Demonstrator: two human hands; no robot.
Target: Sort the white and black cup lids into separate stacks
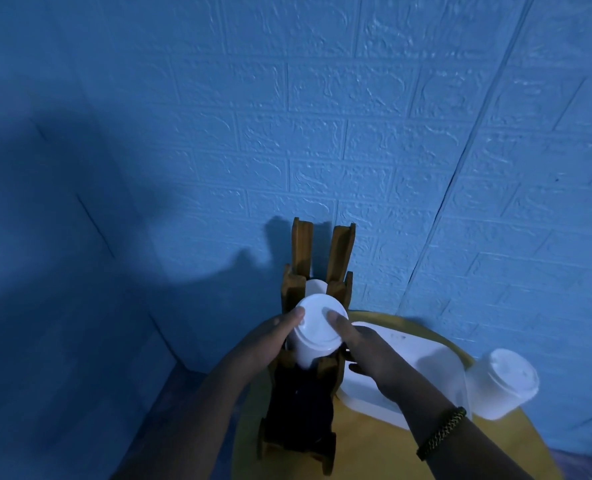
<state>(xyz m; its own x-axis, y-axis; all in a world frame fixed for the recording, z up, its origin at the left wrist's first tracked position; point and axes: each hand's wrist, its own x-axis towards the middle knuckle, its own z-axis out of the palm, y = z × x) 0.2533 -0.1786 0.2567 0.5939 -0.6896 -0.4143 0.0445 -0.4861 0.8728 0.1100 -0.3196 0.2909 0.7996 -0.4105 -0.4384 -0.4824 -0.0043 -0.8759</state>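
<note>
White lids (317, 332) (round, smooth) gripped by fingers (338, 323).

- Hands: 2, left hand (270, 341) and right hand (370, 348).
- White lid stacks: 3.
  - held stack (317, 336), between both hands
  - far stack (317, 288), behind it in the rack, mostly hidden
  - side stack (502, 382), on the table's right
  - lids per stack: cannot be resolved
- Black lid stack (298, 403): 1, in the rack's near end; too dark to count lids.
- Wooden rack (303, 251): 1.
- White tray (419, 358): 1.
- Round yellow table (374, 445): 1.
- Braided bracelet (441, 433): 1.
</note>
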